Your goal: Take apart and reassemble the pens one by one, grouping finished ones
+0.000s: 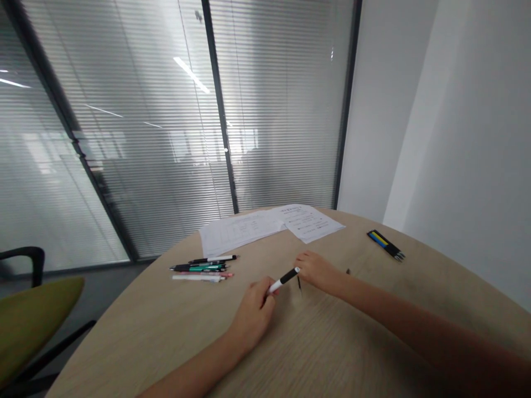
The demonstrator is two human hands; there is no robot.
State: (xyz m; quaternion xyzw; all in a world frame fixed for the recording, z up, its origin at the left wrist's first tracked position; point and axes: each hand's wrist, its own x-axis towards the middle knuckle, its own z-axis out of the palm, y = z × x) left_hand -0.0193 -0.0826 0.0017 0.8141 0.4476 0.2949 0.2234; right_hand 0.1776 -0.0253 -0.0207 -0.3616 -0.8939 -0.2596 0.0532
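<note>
A round wooden table [166, 331] is seen, with printed sheets [249, 229] spread at its far edge. Just above its middle, a white pen [277, 285] with a black end is held between both hands. Its white end is clasped in the curled fingers of the left hand [255, 309], and its black end is pinched by the right hand [317, 271]. A row of pens [203, 268] is laid near the left hand.

Matt pale wood-grain table [332, 342], smooth plastic pen [284, 279], thin white paper sheets [265, 224].
</note>
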